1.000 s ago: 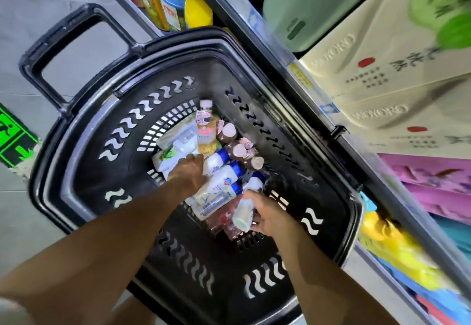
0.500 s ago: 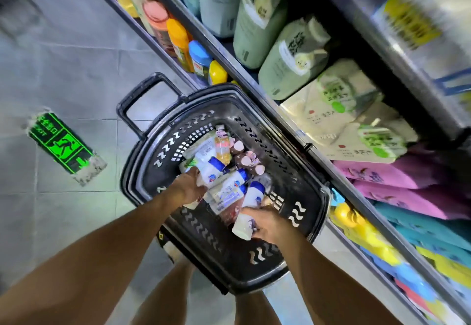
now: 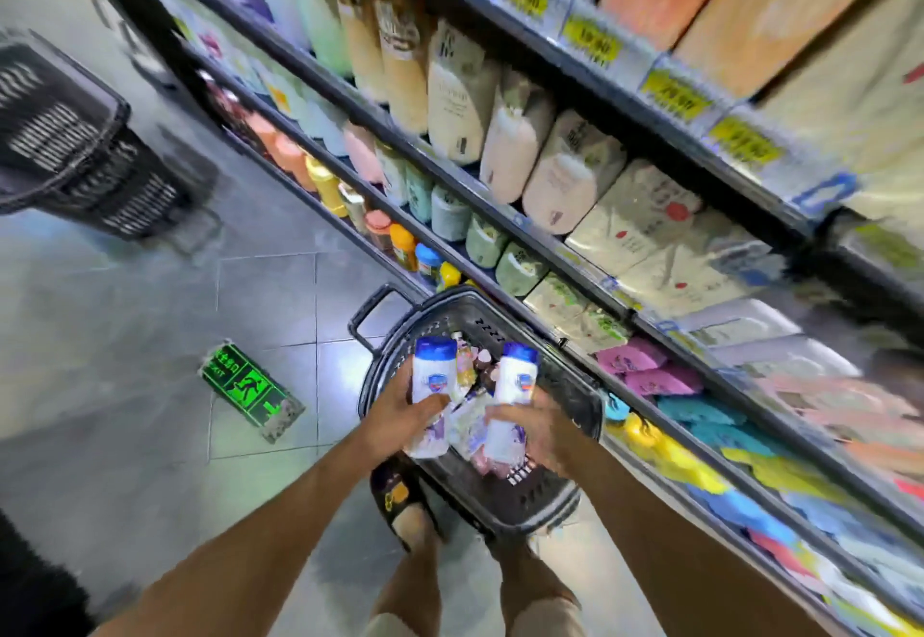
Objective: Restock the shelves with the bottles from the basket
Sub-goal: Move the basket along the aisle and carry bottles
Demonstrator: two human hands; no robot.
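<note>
A person's left hand (image 3: 400, 411) and right hand (image 3: 537, 429) each hold a white bottle with a blue cap (image 3: 433, 386) upright above the black basket (image 3: 575, 416) beside the shelves (image 3: 500, 216), fingers wrapped around the bodies. A second white bottle (image 3: 515, 391) sits in the right grip. Labels blur; the basket's remaining stock is partly hidden. Half a second earlier, both bottles lay lower, inside the basket.

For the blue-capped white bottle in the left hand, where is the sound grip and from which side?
Around the mid-body, wrapped from the bottle's lower left side, as the left hand does. The blue-capped white bottle stands cap-up, straight-sided and tall, so the body offers more hold than the cap.
</note>
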